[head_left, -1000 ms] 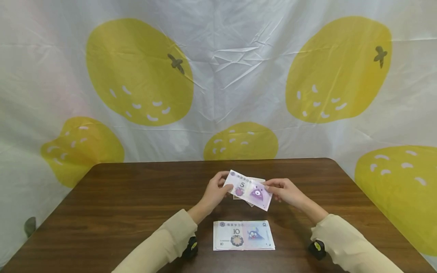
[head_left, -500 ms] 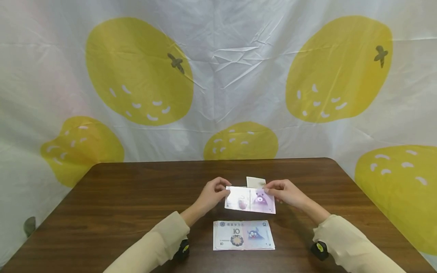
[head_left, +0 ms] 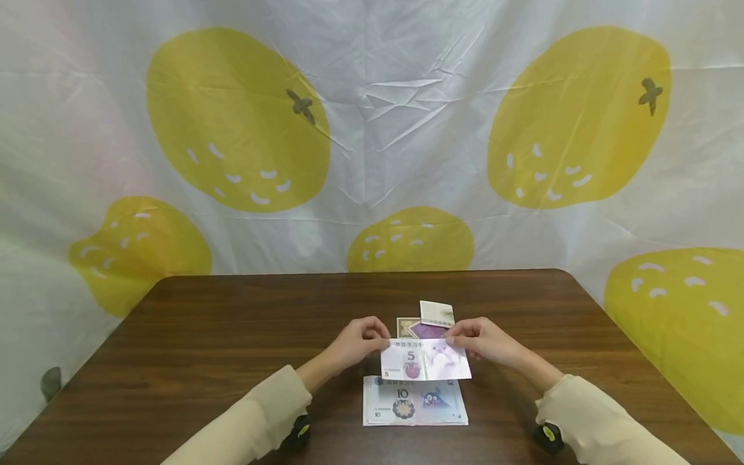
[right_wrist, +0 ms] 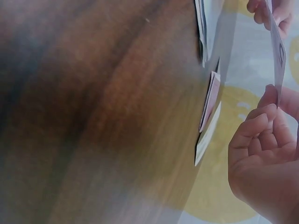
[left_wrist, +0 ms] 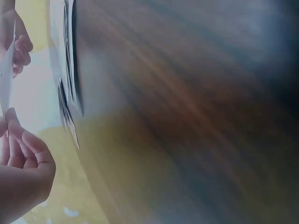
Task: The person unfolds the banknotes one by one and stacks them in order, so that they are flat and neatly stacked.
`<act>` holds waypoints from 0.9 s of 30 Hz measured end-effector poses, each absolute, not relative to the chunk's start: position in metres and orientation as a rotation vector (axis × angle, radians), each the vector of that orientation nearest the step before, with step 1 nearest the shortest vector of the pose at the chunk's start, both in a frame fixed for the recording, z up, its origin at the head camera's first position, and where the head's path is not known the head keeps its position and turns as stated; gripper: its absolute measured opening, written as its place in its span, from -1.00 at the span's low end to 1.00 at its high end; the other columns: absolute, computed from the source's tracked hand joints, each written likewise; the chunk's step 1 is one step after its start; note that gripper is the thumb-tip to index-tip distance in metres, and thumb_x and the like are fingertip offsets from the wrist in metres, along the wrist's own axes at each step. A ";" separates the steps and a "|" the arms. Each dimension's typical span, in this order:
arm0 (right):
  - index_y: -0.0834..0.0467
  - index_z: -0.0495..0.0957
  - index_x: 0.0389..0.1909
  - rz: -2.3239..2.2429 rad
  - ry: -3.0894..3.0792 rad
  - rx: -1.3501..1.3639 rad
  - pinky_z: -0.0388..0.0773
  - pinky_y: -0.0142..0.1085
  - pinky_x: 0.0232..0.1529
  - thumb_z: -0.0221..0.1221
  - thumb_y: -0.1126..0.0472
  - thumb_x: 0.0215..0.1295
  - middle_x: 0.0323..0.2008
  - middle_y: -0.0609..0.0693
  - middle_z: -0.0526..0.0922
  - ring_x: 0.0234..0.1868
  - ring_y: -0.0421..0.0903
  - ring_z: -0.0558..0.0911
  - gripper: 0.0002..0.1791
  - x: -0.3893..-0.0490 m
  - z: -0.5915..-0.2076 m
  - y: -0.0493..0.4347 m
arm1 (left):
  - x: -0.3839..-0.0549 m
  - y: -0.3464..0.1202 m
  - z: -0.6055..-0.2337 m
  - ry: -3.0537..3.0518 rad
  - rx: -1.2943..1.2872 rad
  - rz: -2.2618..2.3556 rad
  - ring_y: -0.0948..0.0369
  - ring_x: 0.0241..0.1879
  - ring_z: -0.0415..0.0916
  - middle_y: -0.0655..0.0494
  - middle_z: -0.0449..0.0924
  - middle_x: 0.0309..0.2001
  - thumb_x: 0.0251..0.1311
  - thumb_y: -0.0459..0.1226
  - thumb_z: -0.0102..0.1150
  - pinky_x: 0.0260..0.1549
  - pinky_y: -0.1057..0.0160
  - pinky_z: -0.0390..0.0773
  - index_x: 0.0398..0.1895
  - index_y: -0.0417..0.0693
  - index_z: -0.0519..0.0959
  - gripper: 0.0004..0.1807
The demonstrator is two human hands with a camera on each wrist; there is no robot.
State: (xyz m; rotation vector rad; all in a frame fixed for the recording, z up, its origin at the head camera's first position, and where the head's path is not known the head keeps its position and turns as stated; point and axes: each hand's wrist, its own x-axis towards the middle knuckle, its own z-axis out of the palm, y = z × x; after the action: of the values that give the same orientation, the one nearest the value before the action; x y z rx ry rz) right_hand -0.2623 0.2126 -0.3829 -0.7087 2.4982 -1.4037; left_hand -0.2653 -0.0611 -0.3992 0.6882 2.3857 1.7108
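Note:
A purple play banknote marked 5 point(head_left: 426, 360) is stretched flat between my two hands. My left hand point(head_left: 361, 339) pinches its left corner between thumb and fingers, while my right hand point(head_left: 487, 339) pinches the upper right corner. Both wrist views show the note point(right_wrist: 278, 60) raised above the table. In the head view its lower edge overlaps the top of a stack of blue notes marked 10 point(head_left: 415, 410). Beyond it lie a pale folded note point(head_left: 437, 313), a darker purple note point(head_left: 429, 331) and a brown-bordered one point(head_left: 405, 326), partly covered.
The dark wooden table point(head_left: 232, 361) has rounded far corners. Right behind it hangs a white cloth point(head_left: 372, 161) printed with large yellow fruit. A black wrist device point(head_left: 548, 438) sits below the right sleeve, and another point(head_left: 299, 431) below the left.
Both hands have brought the 5 note from a tilted pose to level and nearer to me, partly over the blue stack. The small notes behind are now more exposed.

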 end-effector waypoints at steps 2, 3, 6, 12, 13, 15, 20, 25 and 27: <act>0.31 0.55 -0.29 -1.403 2.489 -0.716 0.23 -0.44 -0.71 0.11 0.26 0.16 -0.70 -0.07 0.34 -0.70 -0.24 0.31 -0.82 -0.260 -0.386 0.212 | -0.264 -0.063 -0.401 2.340 0.701 1.710 0.23 -0.63 0.30 0.08 0.42 -0.63 0.04 -0.43 0.12 -0.61 0.28 0.32 -0.40 -0.27 0.46 -0.93; 0.31 0.55 -0.30 -1.404 2.480 -0.726 0.23 -0.44 -0.72 0.11 0.27 0.16 -0.70 -0.06 0.34 -0.70 -0.24 0.31 -0.82 -0.260 -0.387 0.211 | -0.263 -0.063 -0.402 2.316 0.713 1.710 0.24 -0.64 0.30 0.08 0.41 -0.64 0.03 -0.44 0.12 -0.62 0.29 0.31 -0.41 -0.28 0.45 -0.93; 0.32 0.55 -0.31 -1.420 2.436 -0.739 0.23 -0.44 -0.72 0.10 0.29 0.16 -0.68 -0.05 0.37 -0.70 -0.24 0.31 -0.84 -0.257 -0.392 0.210 | -0.257 -0.066 -0.398 2.288 0.713 1.669 0.24 -0.65 0.28 0.08 0.39 -0.65 0.03 -0.46 0.11 -0.63 0.29 0.29 -0.42 -0.30 0.44 -0.93; 0.32 0.55 -0.36 -1.374 2.384 -0.763 0.23 -0.45 -0.71 0.13 0.29 0.13 -0.66 -0.06 0.40 -0.70 -0.26 0.30 -0.85 -0.252 -0.396 0.208 | -0.254 -0.070 -0.401 2.272 0.737 1.549 0.28 -0.68 0.26 0.11 0.37 -0.68 0.00 -0.45 0.15 -0.65 0.35 0.27 -0.46 -0.27 0.44 -0.92; 0.31 0.55 -0.37 -1.354 2.386 -0.775 0.23 -0.45 -0.71 0.14 0.28 0.11 -0.66 -0.07 0.40 -0.70 -0.27 0.31 -0.85 -0.252 -0.396 0.207 | -0.253 -0.071 -0.401 2.269 0.747 1.530 0.28 -0.69 0.26 0.12 0.38 -0.68 -0.01 -0.46 0.15 -0.66 0.36 0.26 -0.47 -0.26 0.44 -0.92; 0.29 0.55 -0.38 -1.327 2.378 -0.796 0.24 -0.45 -0.71 0.15 0.28 0.09 -0.65 -0.07 0.41 -0.70 -0.27 0.31 -0.86 -0.251 -0.398 0.207 | -0.252 -0.072 -0.402 2.272 0.769 1.482 0.30 -0.69 0.26 0.13 0.38 -0.68 -0.02 -0.46 0.16 -0.68 0.38 0.25 -0.48 -0.26 0.44 -0.91; 0.28 0.56 -0.40 -1.296 2.343 -0.828 0.24 -0.48 -0.72 0.16 0.28 0.08 -0.66 -0.11 0.41 -0.70 -0.29 0.31 -0.88 -0.251 -0.404 0.206 | -0.251 -0.073 -0.402 2.309 0.845 1.360 0.32 -0.69 0.26 0.18 0.38 -0.68 -0.02 -0.45 0.18 -0.70 0.41 0.25 -0.49 -0.23 0.45 -0.91; 0.26 0.56 -0.41 -1.268 2.348 -0.820 0.23 -0.48 -0.73 0.18 0.27 0.07 -0.69 -0.08 0.40 -0.71 -0.30 0.30 -0.88 -0.249 -0.406 0.204 | -0.250 -0.073 -0.403 2.377 0.900 1.239 0.35 -0.70 0.26 0.20 0.38 -0.69 -0.03 -0.44 0.19 -0.71 0.43 0.26 -0.51 -0.20 0.45 -0.90; 0.25 0.56 -0.42 -1.253 2.362 -0.826 0.23 -0.48 -0.73 0.19 0.26 0.06 -0.69 -0.08 0.41 -0.71 -0.30 0.30 -0.89 -0.248 -0.407 0.203 | -0.250 -0.073 -0.404 2.414 0.910 1.194 0.36 -0.70 0.27 0.21 0.39 -0.69 -0.04 -0.44 0.20 -0.71 0.43 0.26 -0.53 -0.18 0.45 -0.90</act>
State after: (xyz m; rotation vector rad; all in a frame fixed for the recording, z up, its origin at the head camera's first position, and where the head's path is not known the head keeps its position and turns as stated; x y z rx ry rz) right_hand -0.2484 0.2032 -0.4069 -0.8259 2.3621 -1.2533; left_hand -0.2495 -0.0729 -0.4041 0.9105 2.4141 1.1939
